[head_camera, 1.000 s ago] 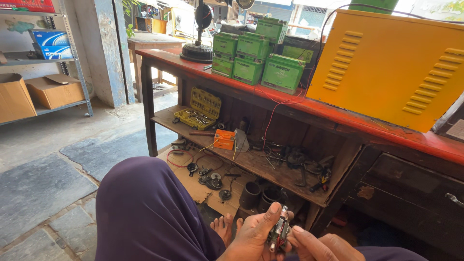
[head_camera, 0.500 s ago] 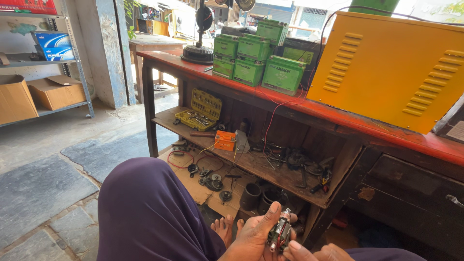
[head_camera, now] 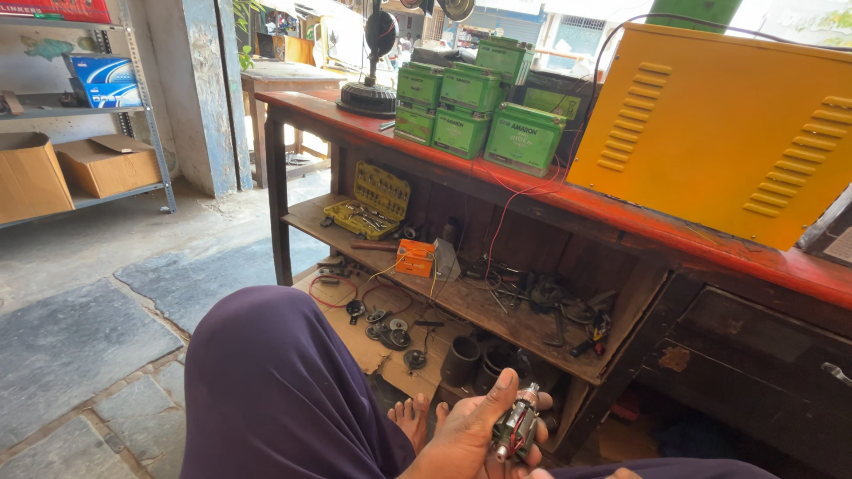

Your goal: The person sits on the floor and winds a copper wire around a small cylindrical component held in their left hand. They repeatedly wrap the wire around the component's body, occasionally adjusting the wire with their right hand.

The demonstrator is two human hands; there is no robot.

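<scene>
My left hand (head_camera: 475,435) closes around a small motor armature (head_camera: 516,430), a metal cylinder with red wire in its windings, held tilted just above my knee; the fingers wrap its far side and the thumb stands up beside it. Only a sliver of my right hand (head_camera: 612,474) shows at the bottom edge, and I cannot tell whether it grips anything.

Up and to the left of the grip, an open yellow tool case (head_camera: 368,204) holds sockets and bits on the lower shelf (head_camera: 497,310), with a small orange box (head_camera: 414,257) nearer. Beyond, two cardboard boxes (head_camera: 106,164) sit on a metal rack (head_camera: 142,98); what is in them I cannot see. Just ahead, dark cylindrical housings (head_camera: 461,359) stand on the floor by round parts on a sheet of cardboard (head_camera: 355,337).

Above the grip runs a red-topped workbench (head_camera: 639,226) carrying green batteries (head_camera: 470,111) and a big yellow metal cabinet (head_camera: 719,133). The floor is stone slabs (head_camera: 80,337).
</scene>
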